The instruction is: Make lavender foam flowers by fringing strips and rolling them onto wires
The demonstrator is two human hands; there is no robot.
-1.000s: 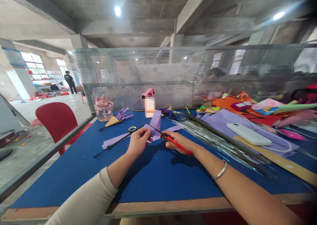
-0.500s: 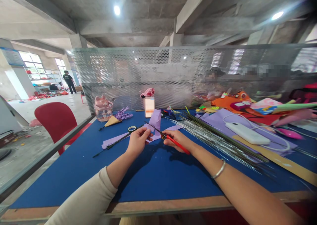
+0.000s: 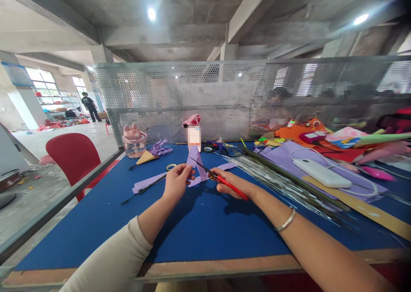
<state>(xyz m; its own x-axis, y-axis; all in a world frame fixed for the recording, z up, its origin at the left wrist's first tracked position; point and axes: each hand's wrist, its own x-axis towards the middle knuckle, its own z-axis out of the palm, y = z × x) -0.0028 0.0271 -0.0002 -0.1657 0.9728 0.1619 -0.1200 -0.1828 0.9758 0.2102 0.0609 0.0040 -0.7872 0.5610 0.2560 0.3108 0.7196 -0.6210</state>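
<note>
Above the middle of the blue table [image 3: 180, 240], my left hand [image 3: 176, 180] pinches a purple paper strip [image 3: 193, 156] between thumb and fingers. My right hand [image 3: 233, 183] is closed on red-handled scissors [image 3: 228, 186], whose dark blades lie across the strip, pointing up and left. Part of the strip hangs down between the two hands. Left of my left hand lie another purple strip [image 3: 146, 183], a dark thin stem and a tape roll [image 3: 171, 167]. A phone [image 3: 194, 135] stands upright behind the strip, its screen blurred.
Bundled wire stems [image 3: 276, 180] lie to the right, beside purple sheets [image 3: 285, 155] and a white power strip [image 3: 321, 173]. A pink bottle [image 3: 135, 141] and a brown paper cone [image 3: 147, 156] stand or lie at back left. A perforated metal screen [image 3: 160, 99] borders the table.
The purple strip's upper end has dropped and swung left, now showing two legs around the blades. Both hands stay almost in place, the right shifting very slightly right.
</note>
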